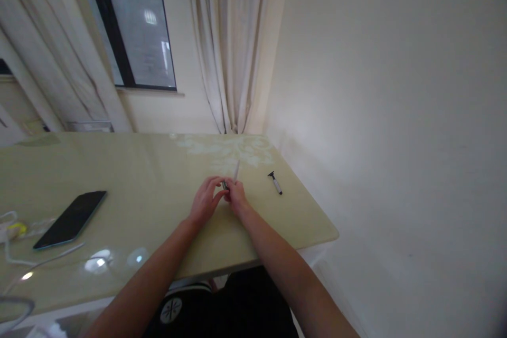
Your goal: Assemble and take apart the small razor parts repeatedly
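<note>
My left hand (205, 199) and my right hand (238, 196) meet over the table, fingertips close together. Between them is a small dark, shiny piece (225, 185), too small to name and partly covered by the fingers. My left thumb and fingers pinch at it from the left side. Out of my right hand's grip a slim, pale, pointed stick (236, 169) sticks up and away from me; its lower end is hidden by the fingers. To the right of my hands a razor (276, 184) with a dark head and grey handle lies on the table.
A dark tablet (73, 219) lies on the glossy table (150, 169) at left, beside white cables (19, 261) and a yellow item (18, 229). The wall (376, 116) borders the table's right side. Curtains (229, 42) and a window (138, 21) stand behind it.
</note>
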Available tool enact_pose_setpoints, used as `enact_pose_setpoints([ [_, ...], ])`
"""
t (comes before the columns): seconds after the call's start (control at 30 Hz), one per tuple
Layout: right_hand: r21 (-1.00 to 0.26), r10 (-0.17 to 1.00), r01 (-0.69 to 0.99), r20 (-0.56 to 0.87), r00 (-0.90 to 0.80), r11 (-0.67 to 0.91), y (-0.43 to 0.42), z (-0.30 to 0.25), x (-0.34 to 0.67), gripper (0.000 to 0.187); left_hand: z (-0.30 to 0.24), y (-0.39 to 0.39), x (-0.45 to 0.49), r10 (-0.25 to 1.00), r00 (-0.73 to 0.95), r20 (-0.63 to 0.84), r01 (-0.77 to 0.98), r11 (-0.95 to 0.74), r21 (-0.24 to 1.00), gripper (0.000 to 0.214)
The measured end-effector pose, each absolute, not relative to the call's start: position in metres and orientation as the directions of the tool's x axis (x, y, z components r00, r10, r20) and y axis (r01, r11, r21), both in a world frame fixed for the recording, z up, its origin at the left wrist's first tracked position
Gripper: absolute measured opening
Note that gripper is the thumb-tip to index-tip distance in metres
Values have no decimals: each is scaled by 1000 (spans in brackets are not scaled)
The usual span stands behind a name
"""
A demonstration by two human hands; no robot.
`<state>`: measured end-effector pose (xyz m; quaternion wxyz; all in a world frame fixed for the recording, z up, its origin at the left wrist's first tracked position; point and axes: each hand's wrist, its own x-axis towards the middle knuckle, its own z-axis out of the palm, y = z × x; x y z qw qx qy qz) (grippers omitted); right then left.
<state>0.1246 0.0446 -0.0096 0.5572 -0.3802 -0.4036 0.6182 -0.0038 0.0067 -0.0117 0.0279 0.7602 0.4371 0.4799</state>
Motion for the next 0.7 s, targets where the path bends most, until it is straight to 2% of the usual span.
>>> enact_pose_setpoints([
  [0.2,-875,986,-467,-60,-155,-127,28,-14,141,33,-8,1,3,703,243,669,604,-649,463,28],
  [0.53,-856,963,-494,-21,-270,-157,29,-16,142,38,-20,9,-3,741,124,660,594,-589,548,33],
  [0.7,-866,959,-474,-22,-284,-160,26,-13,144,39,-18,10,-3,723,112,681,560,-612,558,43],
])
